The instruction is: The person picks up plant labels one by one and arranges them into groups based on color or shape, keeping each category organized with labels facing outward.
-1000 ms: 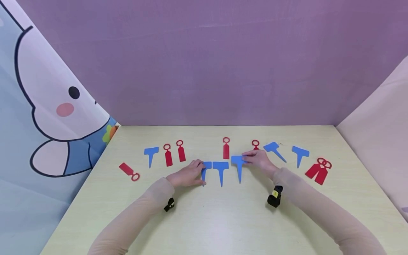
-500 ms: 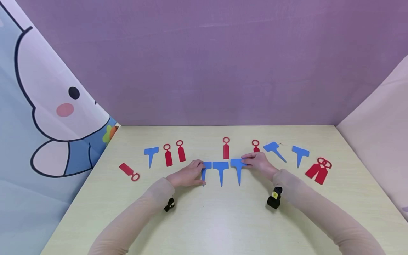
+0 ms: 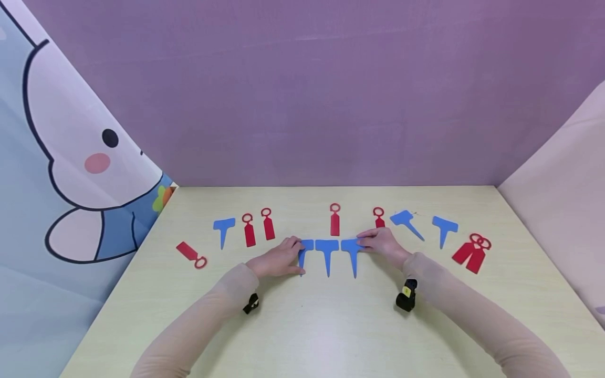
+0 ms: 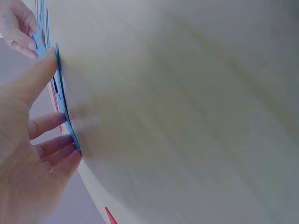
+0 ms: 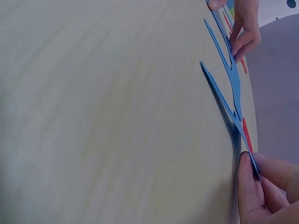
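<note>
Three blue T-shaped tags lie side by side at the middle of the pale table point(image 3: 302, 325). My left hand point(image 3: 276, 258) point(image 4: 28, 154) rests with relaxed fingers on the head of the left blue tag point(image 3: 307, 245) point(image 4: 63, 112), thumb along its stem. The middle blue tag point(image 3: 327, 251) point(image 5: 232, 74) lies untouched between them. My right hand point(image 3: 380, 241) point(image 5: 257, 186) pinches the head of the right blue tag point(image 3: 352, 252) point(image 5: 224, 100). In the right wrist view this tag's pointed end stands slightly off the table.
Red loop tags lie behind: two point(image 3: 257, 228) at the left, one point(image 3: 335, 220) at the centre, one point(image 3: 379, 214) by my right hand, one point(image 3: 191, 254) far left, a pair point(image 3: 472, 252) far right. Other blue tags point(image 3: 223, 227) point(image 3: 405, 220) point(image 3: 444, 227) lie apart. Walls enclose the table.
My right hand has drawn its blue tag slightly nearer and leftward, level with the other two. The left hand has stayed put.
</note>
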Motion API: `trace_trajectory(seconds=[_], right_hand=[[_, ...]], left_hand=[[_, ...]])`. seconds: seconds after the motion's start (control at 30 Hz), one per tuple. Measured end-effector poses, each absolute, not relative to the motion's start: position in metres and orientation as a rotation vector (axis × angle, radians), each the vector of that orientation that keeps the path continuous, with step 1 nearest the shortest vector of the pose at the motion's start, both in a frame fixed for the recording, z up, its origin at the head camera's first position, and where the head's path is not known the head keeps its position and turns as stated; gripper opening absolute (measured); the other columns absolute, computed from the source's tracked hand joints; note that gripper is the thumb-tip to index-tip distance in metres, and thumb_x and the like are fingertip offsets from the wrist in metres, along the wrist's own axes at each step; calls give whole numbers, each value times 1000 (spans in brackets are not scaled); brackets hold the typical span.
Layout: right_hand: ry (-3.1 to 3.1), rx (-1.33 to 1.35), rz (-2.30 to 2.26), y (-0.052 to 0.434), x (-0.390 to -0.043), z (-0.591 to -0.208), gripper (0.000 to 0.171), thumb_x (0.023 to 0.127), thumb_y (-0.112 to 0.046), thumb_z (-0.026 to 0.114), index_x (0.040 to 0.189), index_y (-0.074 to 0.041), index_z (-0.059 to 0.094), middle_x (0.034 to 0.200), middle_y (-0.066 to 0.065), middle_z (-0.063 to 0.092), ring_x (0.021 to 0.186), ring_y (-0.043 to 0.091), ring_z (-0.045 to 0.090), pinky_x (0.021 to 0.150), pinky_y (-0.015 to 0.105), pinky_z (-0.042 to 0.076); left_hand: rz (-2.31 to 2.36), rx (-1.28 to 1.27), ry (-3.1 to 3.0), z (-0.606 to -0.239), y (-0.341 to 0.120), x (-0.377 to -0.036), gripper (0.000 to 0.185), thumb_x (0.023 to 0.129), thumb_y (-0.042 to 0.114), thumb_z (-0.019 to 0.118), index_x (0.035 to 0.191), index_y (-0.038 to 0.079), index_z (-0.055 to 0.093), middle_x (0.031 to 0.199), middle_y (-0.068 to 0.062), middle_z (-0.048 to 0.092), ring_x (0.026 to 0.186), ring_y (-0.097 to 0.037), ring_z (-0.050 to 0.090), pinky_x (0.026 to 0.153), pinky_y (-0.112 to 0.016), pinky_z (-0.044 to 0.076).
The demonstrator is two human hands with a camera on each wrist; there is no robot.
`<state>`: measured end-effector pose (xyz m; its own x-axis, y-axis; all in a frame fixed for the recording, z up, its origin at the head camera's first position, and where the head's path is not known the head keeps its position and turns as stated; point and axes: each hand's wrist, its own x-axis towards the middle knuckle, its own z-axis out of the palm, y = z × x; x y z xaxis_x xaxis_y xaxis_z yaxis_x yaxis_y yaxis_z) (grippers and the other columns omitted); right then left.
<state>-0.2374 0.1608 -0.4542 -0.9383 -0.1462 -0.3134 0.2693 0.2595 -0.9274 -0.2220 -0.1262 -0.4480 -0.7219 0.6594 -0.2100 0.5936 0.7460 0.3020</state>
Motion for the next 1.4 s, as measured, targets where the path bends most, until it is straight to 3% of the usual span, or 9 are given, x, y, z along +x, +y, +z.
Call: trace_trajectory(seconds=[0.57,0.87,1.4], right_hand=[[2513,-55,-1487,155,-238,-457,19,80,2,60,97,11,62,91,23,63,63,16,63,60,26,52],[2646,-141,-1310,151,-240,-456,15,78,-1,64,91,7,66,78,14,64,57,11,57,55,24,51],[2728,-118,-1110,147,-239,-450,10,77,-3,66,84,4,64,74,10,62,53,12,53,51,23,46]], left_hand=[[297,996,2652,-448,-126,-223,64,83,40,58,127,-1,39,127,-13,33,113,-21,34,96,-30,35],[290,991,2657,-449,-126,-223,64,82,40,58,128,-1,39,128,-12,33,114,-21,34,97,-30,34],[297,977,2652,-449,-126,-222,65,82,41,58,129,0,38,129,-12,33,116,-21,34,98,-31,33]])
